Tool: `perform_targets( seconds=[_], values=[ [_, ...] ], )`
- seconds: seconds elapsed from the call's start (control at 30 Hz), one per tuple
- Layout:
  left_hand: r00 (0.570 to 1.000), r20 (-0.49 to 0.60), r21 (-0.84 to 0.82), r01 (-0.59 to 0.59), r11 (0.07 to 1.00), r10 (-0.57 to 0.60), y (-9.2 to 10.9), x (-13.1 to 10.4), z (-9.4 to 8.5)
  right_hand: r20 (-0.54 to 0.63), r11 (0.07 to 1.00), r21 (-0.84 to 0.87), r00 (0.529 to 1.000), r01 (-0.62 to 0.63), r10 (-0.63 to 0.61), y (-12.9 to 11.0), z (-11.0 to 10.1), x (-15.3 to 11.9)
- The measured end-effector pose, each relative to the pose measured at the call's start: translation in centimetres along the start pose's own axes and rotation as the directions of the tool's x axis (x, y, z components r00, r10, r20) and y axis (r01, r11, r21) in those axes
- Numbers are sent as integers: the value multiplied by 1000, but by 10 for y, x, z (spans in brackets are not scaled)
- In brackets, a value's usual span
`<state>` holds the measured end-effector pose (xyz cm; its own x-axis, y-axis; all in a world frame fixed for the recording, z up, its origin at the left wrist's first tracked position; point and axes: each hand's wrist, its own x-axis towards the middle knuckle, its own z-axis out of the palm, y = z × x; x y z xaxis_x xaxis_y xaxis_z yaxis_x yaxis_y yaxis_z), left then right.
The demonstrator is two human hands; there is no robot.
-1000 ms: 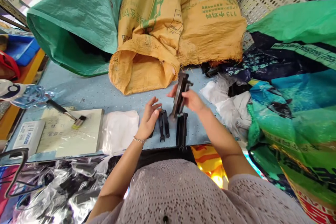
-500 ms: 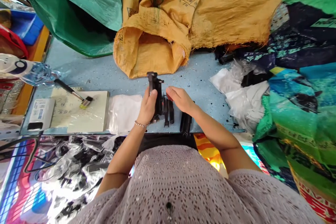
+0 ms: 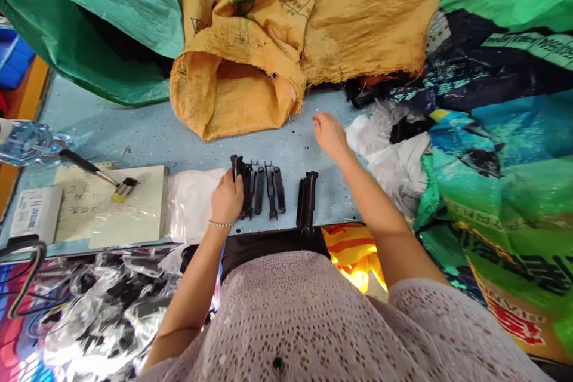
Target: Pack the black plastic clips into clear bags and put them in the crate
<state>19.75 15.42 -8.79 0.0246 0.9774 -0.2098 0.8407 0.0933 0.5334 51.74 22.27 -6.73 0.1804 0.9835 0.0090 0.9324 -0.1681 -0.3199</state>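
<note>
Table (image 3: 147, 137) is speckled blue. My left hand (image 3: 226, 200) is at the near edge, thumb and fingers gripping a black part (image 3: 246, 191); can't tell whether it's lifted or resting on the surface. Just right of it, slim black pieces (image 3: 270, 191) lie side by side, long ends pointing near and far. Farther right, a gap away, black bars (image 3: 307, 200) lie close together near the edge. My right hand (image 3: 330, 134) is beyond them, far and right, fingers curled in; can't tell if it pinches anything small. Crumpled white plastic (image 3: 398, 167) sits to its right. Yellow sack (image 3: 237, 101) gapes toward me on the far side. Left of my left hand: white sheet (image 3: 190, 206), then notepad (image 3: 147, 209) with brush (image 3: 123, 190) on top.
</note>
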Motion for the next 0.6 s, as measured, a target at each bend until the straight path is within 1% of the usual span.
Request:
perform_targets(
  seconds=[0.03,0.07,0.1,0.13,0.17,0.2,0.27,0.3,0.37,0.4,0.43,0.47,0.5,0.53,0.57,0.6],
  values=[
    [999,-5,-14,-31,999,31,0,-5,7,-7,988,-123,996,-92,92,16,-5,25],
    [998,-12,-33,-56,998,55,0,-10,15,-23,948,-231,975,-218,219,32,-10,49],
    [997,-16,-51,-71,996,70,0,-15,22,-41,900,-293,945,-323,326,45,-14,68],
    [997,-21,-66,-82,994,81,0,-19,28,-52,863,-324,919,-387,392,57,-18,84],
    [995,-26,-82,-96,992,94,-2,-22,32,-60,840,-334,899,-428,434,66,-22,94],
    [993,-35,-98,-115,988,112,-3,-24,34,-64,837,-326,894,-439,444,74,-26,101],
    [985,-80,-116,-162,980,153,-8,-26,32,-80,858,-296,906,-419,415,83,-35,99],
    [977,-113,-111,-191,975,179,-9,-25,28,-96,870,-283,914,-404,394,84,-40,92],
    [955,-187,-96,-251,963,230,-7,-24,18,-147,909,-232,936,-346,319,81,-52,65],
    [944,-214,-111,-280,954,252,-4,-22,13,-172,932,-198,947,-302,271,76,-58,46],
    [937,-222,-157,-306,939,268,2,-20,8,-218,970,-124,960,-207,177,68,-62,25],
    [938,-204,-237,-325,915,280,11,-18,4,-254,997,-34,966,-70,59,57,-64,2],
    [944,-158,-351,-328,877,290,21,-15,2,-283,997,46,958,55,-40,43,-63,-21],
    [950,-91,-489,-305,818,300,33,-12,1,-298,978,115,945,173,-132,28,-61,-44],
    [951,-11,-633,-246,735,309,46,-8,2,-303,942,173,925,288,-227,12,-57,-65],
    [947,72,-760,-151,633,313,58,-4,4,-290,890,213,896,403,-336,-4,-52,-85]
  ],
)
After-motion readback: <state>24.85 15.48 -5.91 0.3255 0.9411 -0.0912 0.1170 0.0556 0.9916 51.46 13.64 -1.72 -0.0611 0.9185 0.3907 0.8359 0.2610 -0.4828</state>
